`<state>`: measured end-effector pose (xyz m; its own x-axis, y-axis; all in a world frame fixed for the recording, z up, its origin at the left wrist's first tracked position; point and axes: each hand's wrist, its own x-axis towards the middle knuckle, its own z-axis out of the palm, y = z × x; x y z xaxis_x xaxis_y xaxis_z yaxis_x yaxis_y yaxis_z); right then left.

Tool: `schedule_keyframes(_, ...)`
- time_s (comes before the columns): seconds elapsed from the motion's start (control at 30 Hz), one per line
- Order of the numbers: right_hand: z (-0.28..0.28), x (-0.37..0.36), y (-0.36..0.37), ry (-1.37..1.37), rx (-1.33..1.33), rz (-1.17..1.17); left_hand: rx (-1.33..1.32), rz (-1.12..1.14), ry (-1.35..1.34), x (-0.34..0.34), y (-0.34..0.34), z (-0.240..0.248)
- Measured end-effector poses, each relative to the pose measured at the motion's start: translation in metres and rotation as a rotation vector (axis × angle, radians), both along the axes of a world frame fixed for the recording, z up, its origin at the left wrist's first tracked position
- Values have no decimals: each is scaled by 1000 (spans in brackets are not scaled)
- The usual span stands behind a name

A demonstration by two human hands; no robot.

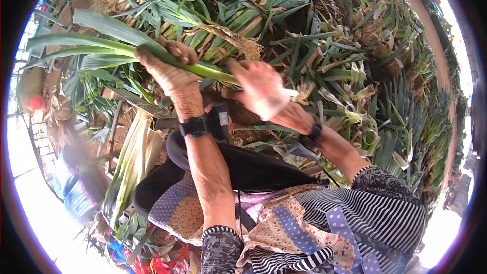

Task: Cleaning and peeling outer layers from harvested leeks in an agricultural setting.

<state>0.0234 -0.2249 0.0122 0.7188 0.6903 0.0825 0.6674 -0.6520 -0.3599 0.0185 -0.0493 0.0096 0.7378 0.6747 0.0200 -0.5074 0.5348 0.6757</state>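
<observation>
A leek [215,73] lies slantwise across the upper middle, its long green leaves fanning out to the left. My left hand [170,68] is wrapped around it where the leaves meet the stalk. Around the white lower part is my right hand [261,89], blurred by motion, with the stalk passing between its fingers and thumb. Pale roots [304,92] show just past that hand, on its right. Below my hands are my knees in dark trousers [253,165].
A heap of leeks [243,2] with leaves and roots lies at the far side. Loose peeled leaves [350,104] cover the ground to the right. At the left, a bundle of pale-stalked leeks [134,157] rests beside a wooden bar [137,101]. Red plastic [162,264] shows at the lower left.
</observation>
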Motion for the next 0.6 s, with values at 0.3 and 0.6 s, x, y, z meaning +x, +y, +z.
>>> schedule_keyframes(0.3, -74, 11, 11, 269, 132, -139, -61, -280, -77, 1, -17, -10)
schedule_keyframes(0.6, -184, -41, -337, 574, -643, -655, -193, 323, 156, -14, 45, 11)
